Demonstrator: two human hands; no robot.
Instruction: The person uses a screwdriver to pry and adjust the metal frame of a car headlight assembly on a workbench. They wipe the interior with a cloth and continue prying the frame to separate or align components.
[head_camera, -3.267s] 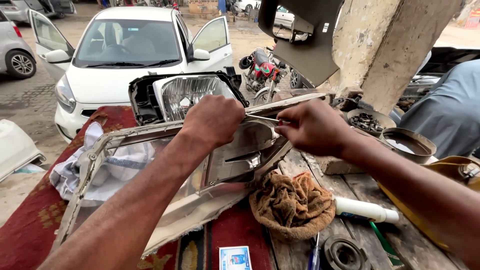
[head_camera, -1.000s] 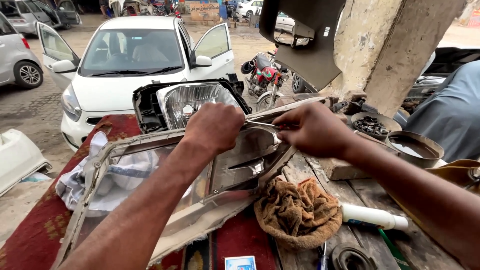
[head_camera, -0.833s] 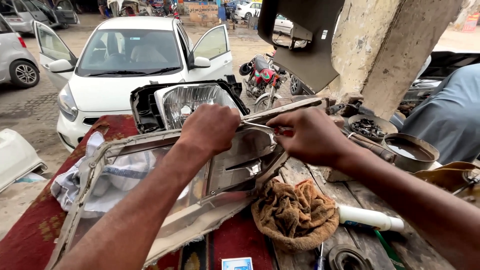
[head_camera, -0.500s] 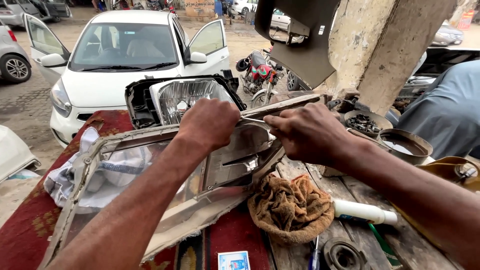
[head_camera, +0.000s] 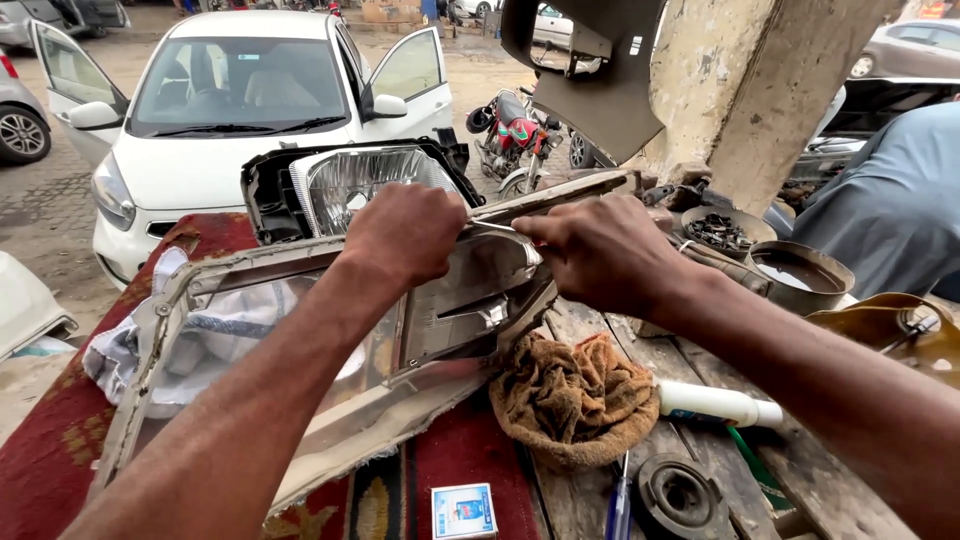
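Both hands work at the upper edge of a large car headlight lens (head_camera: 300, 350) lying tilted across a workbench (head_camera: 600, 330). Left hand (head_camera: 405, 232), knuckles up and fingers curled, presses down on the top rim of the lens housing; what lies under its fingertips cannot be seen. Right hand (head_camera: 600, 250), just beside it, has thumb and forefinger closed on a thin metal tool (head_camera: 492, 228) whose tip reaches toward the left hand along the rim. The lens is clear, framed in a pale, dirty grey border, and rests partly on a red patterned cloth (head_camera: 440, 470) and partly over a white rag (head_camera: 140, 340). Behind it stands a second headlight unit (head_camera: 350, 185) with a black housing and bright reflector. Near the right forearm lie a brown crumpled rag (head_camera: 575, 395), a white tube (head_camera: 715, 403), a small box (head_camera: 463, 510) and a black round part (head_camera: 680, 495). Metal bowls (head_camera: 800, 272) sit farther right. A white car (head_camera: 240, 110) with open doors and a red motorcycle (head_camera: 510, 125) stand beyond the bench.
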